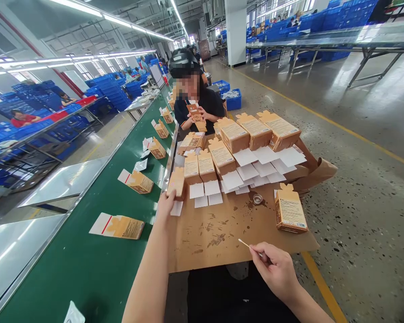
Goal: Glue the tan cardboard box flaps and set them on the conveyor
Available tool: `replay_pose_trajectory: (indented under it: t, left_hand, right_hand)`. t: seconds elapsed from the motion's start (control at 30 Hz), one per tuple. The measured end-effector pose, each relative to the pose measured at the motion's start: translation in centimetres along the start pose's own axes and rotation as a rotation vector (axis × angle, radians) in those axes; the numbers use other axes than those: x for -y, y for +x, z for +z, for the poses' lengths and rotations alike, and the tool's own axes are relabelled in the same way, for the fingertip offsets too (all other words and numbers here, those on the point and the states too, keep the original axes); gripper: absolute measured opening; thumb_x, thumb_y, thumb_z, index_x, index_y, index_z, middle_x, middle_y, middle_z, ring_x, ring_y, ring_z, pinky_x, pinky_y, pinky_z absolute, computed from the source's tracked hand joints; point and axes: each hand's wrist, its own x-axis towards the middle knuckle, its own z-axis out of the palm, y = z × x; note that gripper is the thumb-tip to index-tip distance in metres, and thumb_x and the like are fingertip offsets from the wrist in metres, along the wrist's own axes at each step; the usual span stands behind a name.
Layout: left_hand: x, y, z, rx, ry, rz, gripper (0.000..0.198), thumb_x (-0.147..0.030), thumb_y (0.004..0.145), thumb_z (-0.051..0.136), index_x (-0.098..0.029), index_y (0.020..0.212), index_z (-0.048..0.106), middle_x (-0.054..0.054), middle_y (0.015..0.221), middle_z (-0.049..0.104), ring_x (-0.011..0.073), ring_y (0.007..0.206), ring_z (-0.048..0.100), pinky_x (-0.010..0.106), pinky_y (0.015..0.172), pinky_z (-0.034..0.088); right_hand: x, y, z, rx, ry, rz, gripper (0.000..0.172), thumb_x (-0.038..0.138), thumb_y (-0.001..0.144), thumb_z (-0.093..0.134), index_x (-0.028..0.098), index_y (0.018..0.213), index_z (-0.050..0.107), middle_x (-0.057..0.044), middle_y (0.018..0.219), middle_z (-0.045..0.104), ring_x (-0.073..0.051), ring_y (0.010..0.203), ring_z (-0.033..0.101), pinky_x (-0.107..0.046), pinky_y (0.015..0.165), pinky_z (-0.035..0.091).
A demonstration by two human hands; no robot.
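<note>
Left hand (170, 204): fingers spread, gripping an upright kraft-brown cardboard box (177, 181) at the edge of the flat brown cardboard sheet (208, 251).
Right hand (276, 271): narrow pinch on a thin white cotton swab (244, 243), below the small round glass dish (257, 199) on that sheet.

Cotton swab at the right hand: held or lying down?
Held: the cotton swab is pinched between the fingertips of the right hand, above the cardboard sheet.
</note>
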Motion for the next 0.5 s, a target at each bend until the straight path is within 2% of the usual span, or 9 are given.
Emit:
replay_pose_trajectory:
  t: [0.07,0.13,0.2,0.27,0.33,0.4,0.5]
  left_hand:
    - [2.0,-3.6,-2.3,0.002,-0.116,-0.066,0.073,-0.082,0.079,0.088,-0.022,0.119,0.079,0.021,0.127,0.088,0.0442,0.129,0.084,0.053,0.107,0.068]
    - [4.0,-7.8,-3.5,0.016,-0.32,-0.134,0.081,-0.08,0.071,0.097,-0.023,0.125,0.079,0.02,0.138,0.087,0.0423,0.131,0.084,0.053,0.108,0.07]
    - [5.3,-11.9,-3.3,0.023,-0.509,-0.178,0.088,-0.072,0.064,0.107,-0.025,0.133,0.079,0.019,0.151,0.083,0.0419,0.139,0.082,0.053,0.114,0.069]
    - [5.7,-15.0,-2.0,0.057,-0.554,-0.195,0.089,-0.067,0.063,0.111,-0.026,0.135,0.081,0.018,0.156,0.082,0.0426,0.147,0.079,0.054,0.122,0.066]
    - [5.3,-16.6,-0.4,0.133,-0.504,-0.207,0.086,-0.065,0.061,0.113,-0.023,0.129,0.083,0.02,0.149,0.085,0.0448,0.146,0.079,0.057,0.124,0.065]
    - [4.6,-17.1,0.7,0.188,-0.442,-0.215,0.083,-0.063,0.058,0.116,-0.02,0.121,0.085,0.021,0.137,0.089,0.0462,0.139,0.083,0.059,0.122,0.066]
    - [3.8,-16.9,1.4,0.178,-0.397,-0.19,0.082,-0.063,0.053,0.117,-0.02,0.114,0.085,0.019,0.124,0.091,0.0457,0.125,0.087,0.062,0.115,0.069]
  right_hand:
    - [-0.2,-0.2,-0.7,0.001,0.005,0.023,0.028,0.028,0.11,0.071,0.032,0.083,0.08,0.005,0.056,0.055,-0.018,0.045,0.054,-0.033,0.046,0.044]
    - [-0.4,-0.4,-1.1,0.012,-0.004,0.023,0.029,0.028,0.111,0.07,0.032,0.084,0.08,0.005,0.056,0.054,-0.018,0.045,0.053,-0.032,0.047,0.043]
    - [-0.5,-0.6,-0.8,0.034,-0.02,-0.004,0.031,0.027,0.113,0.069,0.03,0.083,0.077,0.006,0.057,0.053,-0.016,0.046,0.053,-0.03,0.049,0.042]
    - [-0.5,-0.6,0.4,0.077,-0.045,-0.056,0.033,0.024,0.115,0.066,0.028,0.083,0.074,0.006,0.059,0.055,-0.015,0.048,0.054,-0.028,0.054,0.043]
    - [-0.4,-0.5,2.4,0.15,-0.1,-0.124,0.032,0.018,0.114,0.062,0.027,0.085,0.072,0.006,0.06,0.057,-0.014,0.051,0.056,-0.026,0.059,0.044]
    - [-0.3,-0.4,4.7,0.228,-0.157,-0.181,0.031,0.013,0.111,0.061,0.025,0.085,0.071,0.006,0.06,0.06,-0.013,0.053,0.056,-0.026,0.065,0.044]
    - [-0.4,-0.1,7.7,0.33,-0.229,-0.222,0.031,0.009,0.108,0.062,0.025,0.081,0.066,0.006,0.062,0.063,-0.012,0.056,0.054,-0.027,0.069,0.04]
